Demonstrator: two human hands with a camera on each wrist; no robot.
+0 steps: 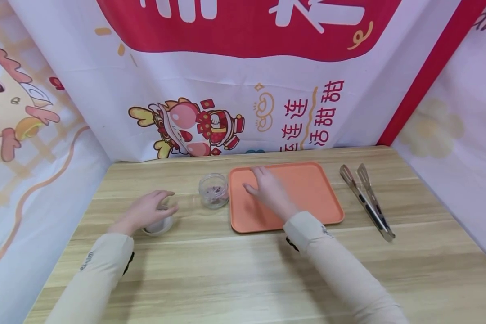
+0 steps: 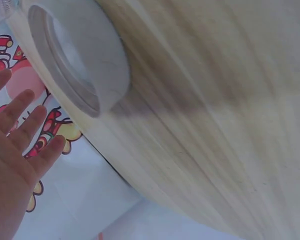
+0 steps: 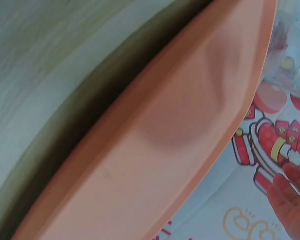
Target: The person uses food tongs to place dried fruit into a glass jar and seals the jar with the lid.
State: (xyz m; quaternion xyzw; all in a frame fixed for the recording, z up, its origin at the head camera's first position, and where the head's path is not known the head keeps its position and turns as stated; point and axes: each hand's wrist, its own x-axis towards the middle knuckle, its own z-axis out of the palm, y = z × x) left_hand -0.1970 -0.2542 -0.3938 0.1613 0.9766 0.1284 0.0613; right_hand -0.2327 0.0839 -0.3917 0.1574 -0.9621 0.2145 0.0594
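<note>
My left hand (image 1: 146,210) hovers over a small white round bowl (image 1: 159,228), its fingers apart and holding nothing. In the left wrist view the bowl (image 2: 112,55) shows its thick pale rim, with the spread fingers (image 2: 21,117) off to one side. Above the left part of an orange rectangular tray (image 1: 299,189) is my right hand (image 1: 269,189), fingers loosely extended and holding nothing. The right wrist view has the bare inside of the tray (image 3: 155,150) under a shadow. Between the two hands, close by the tray's left edge, stands a clear round jar (image 1: 213,191) with small dark reddish pieces inside.
Metal tongs (image 1: 368,202) with black grips lie spread to the right of the tray. Everything rests on a wood-grain table (image 1: 210,279). Printed cloth (image 1: 243,81) hangs along the back edge and both sides.
</note>
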